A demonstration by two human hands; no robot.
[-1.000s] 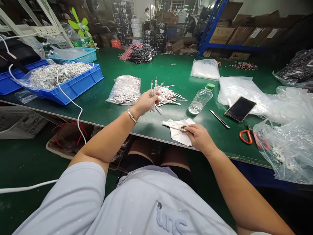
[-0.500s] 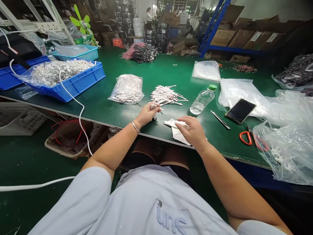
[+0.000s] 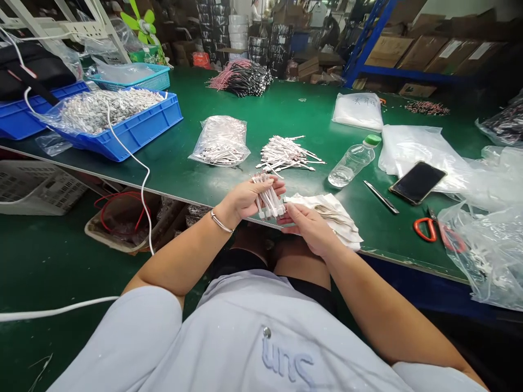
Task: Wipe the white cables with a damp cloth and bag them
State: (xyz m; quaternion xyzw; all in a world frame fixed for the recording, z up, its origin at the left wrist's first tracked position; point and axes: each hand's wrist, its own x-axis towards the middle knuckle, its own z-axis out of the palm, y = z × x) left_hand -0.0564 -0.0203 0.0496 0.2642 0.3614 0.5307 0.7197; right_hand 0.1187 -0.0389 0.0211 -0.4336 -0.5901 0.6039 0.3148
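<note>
A bunch of short white cables (image 3: 270, 202) lies across the fingers of my left hand (image 3: 249, 197), its thumb pressed on top. My right hand (image 3: 304, 220) meets the bunch's lower right end, thumb and fingertips pinched at the white connectors. Under and beside my right wrist is a crumpled white cloth (image 3: 343, 218) with a grey-brown patch. Just beyond the hands a loose pile of similar white cables (image 3: 286, 152) rests on the green table (image 3: 196, 182). Left of that pile sits a clear bag (image 3: 223, 141) filled with white cables.
A clear bottle with green cap (image 3: 351, 163), a silver pen-like tool (image 3: 381, 197), a black phone (image 3: 417, 182) and red-handled cutters (image 3: 425, 228) are on the right, near plastic bags (image 3: 486, 239). A blue bin (image 3: 139, 128) of white parts stands left. Pink and black wires (image 3: 241, 79) lie farther back.
My right hand has left the cloth and moved left to the cable bunch. My left hand has turned, showing the bunch fanned out. The cloth now appears more spread. The view has shifted slightly.
</note>
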